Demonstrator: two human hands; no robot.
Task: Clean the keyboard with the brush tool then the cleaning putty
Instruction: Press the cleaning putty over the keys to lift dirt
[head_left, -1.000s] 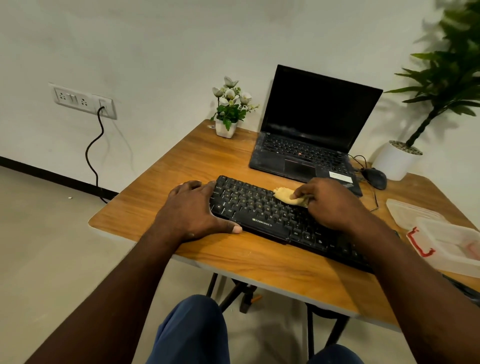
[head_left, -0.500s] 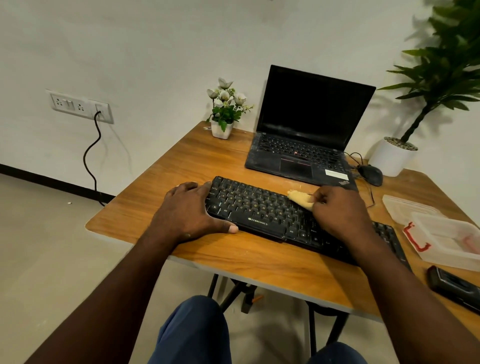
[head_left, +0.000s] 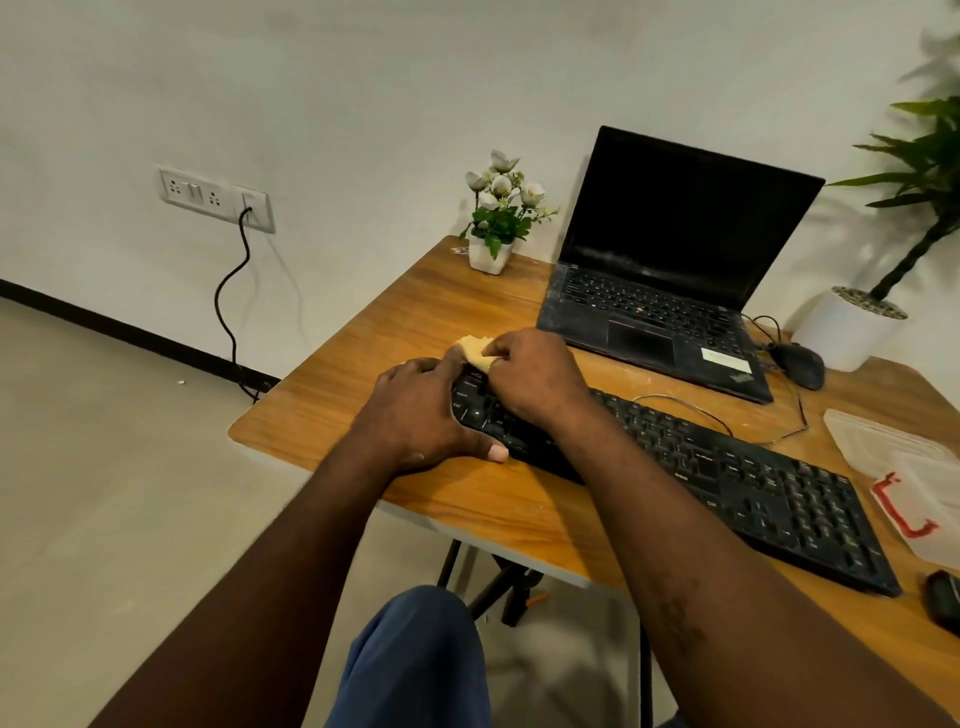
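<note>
My right hand (head_left: 535, 374) pinches the yellow putty (head_left: 474, 348) in curled fingers at the far left corner of the black keyboard (head_left: 727, 467). The keyboard lies across the wooden counter (head_left: 353, 374) in front of the open laptop (head_left: 660, 291). My left hand (head_left: 418, 410) lies flat and relaxed over the keyboard's left end, thumb along its front edge, holding nothing.
</note>
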